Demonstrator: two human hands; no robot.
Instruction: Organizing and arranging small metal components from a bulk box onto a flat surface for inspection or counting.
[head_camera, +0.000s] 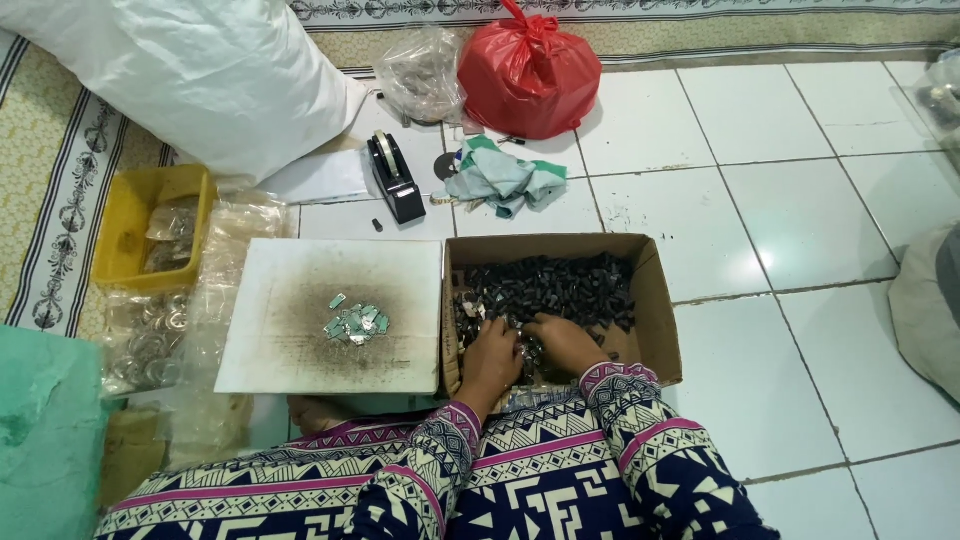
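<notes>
Inside the open cardboard box (655, 300) on the white tiled floor (760, 200), both hands work close together among a heap of small black parts (560, 285) that fills the far and left portions of the box. The left hand (490, 358) is curled over a few small pieces near the box's left wall, and the right hand (565, 343) lies just beside it, fingers bent down into the pile; whether either one actually grips a piece cannot be told. The box walls close the hands in on the left and far sides, while the near right corner of the box shows bare cardboard. Touching the box's left wall lies a white board (290, 350), smudged dark in the middle, carrying a small cluster of silvery flat pieces (355, 322). Left of the board are clear plastic bags (150, 335) of metal rings and a yellow tray (125, 215). Beyond the board and box stand a black tape dispenser (393, 175), a crumpled green and white cloth (500, 178), a knotted red plastic bag (528, 75), a clear bag (420, 72) and a large white sack (190, 75). To the right of the box the tiles lie open.
</notes>
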